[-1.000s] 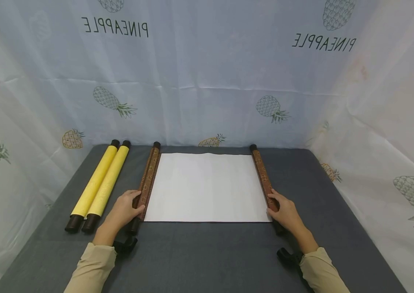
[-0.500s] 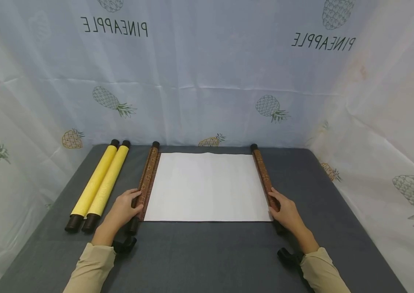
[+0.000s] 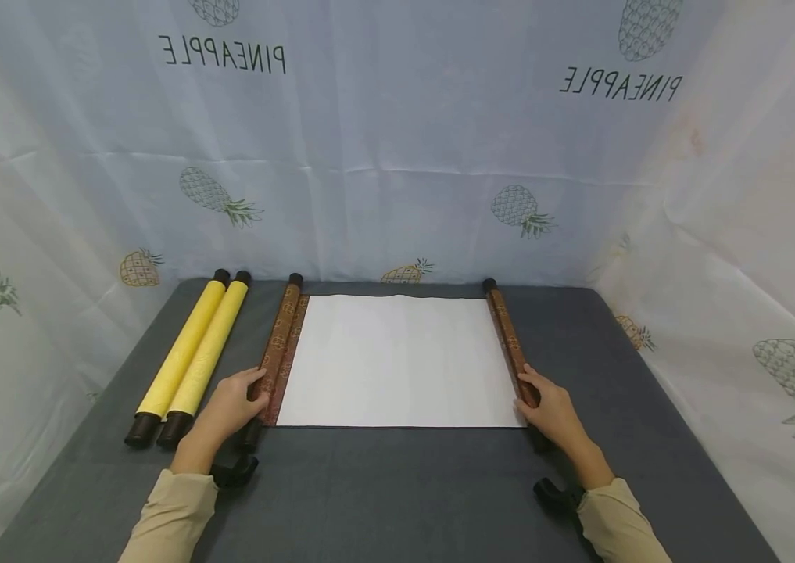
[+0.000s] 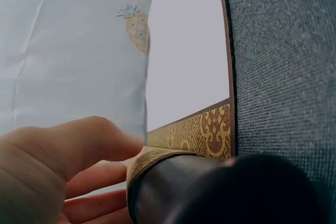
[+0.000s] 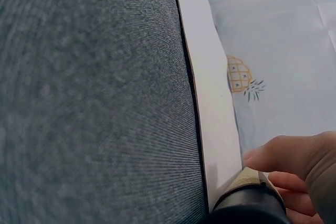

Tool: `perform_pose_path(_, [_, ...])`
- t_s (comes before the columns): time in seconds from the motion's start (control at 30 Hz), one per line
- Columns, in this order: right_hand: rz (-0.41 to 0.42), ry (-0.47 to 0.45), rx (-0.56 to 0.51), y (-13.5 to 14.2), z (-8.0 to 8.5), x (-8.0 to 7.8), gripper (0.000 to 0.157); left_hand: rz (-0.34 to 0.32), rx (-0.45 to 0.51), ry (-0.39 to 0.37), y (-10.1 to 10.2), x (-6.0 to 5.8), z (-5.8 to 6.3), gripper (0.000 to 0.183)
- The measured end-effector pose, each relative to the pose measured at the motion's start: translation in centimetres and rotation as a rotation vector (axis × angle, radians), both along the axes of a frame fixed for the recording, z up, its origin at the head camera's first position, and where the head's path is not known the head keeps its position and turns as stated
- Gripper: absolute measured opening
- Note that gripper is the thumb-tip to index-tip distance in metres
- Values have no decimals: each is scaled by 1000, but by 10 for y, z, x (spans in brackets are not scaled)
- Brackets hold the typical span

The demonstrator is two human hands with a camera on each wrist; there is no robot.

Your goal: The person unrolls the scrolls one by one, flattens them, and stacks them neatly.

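A scroll lies partly unrolled on the dark grey cloth, its white paper [image 3: 400,360] stretched between two brown patterned rolls with dark end knobs. My left hand [image 3: 230,403] grips the near part of the left roll [image 3: 281,328], thumb on one side and fingers on the other. Beside that roll shows a flat strip of gold-brown brocade [image 4: 212,129]. Around the near part of the right roll [image 3: 506,328], my right hand [image 3: 550,407] has its thumb and fingers curled. In the right wrist view the thumb [image 5: 268,156] touches the roll just above its dark knob [image 5: 249,203].
Two yellow scrolls [image 3: 182,352] with dark knobs lie side by side left of my left hand. The grey table cloth [image 3: 397,500] spreads in front of the paper. A pale curtain [image 3: 397,219] printed with pineapples hangs behind and at both sides.
My left hand and the left roll have shifted slightly left, and the brocade strip beside the roll has widened. The right hand and its roll have edged slightly right.
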State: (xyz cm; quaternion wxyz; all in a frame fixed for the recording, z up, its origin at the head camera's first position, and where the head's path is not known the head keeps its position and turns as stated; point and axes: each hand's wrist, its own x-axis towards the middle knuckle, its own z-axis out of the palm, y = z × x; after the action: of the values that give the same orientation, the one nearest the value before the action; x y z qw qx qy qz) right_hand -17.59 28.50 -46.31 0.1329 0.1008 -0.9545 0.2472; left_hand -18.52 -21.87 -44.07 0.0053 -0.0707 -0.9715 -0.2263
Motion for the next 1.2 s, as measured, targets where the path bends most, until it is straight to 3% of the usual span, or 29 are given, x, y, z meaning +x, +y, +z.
perform_pose_path(0.3, [-21, -57, -2, 4, -1, -2, 51, 9, -24, 4, -1, 0, 1, 52])
perform_pose_path(0.63, [-46, -30, 4, 6, 2, -3, 48, 14, -21, -17, -2, -2, 2, 51])
perform_pose_path(1.2, [-71, -64, 5, 10, -1, -3, 48, 27, -2, -47, -2, 0, 2, 51])
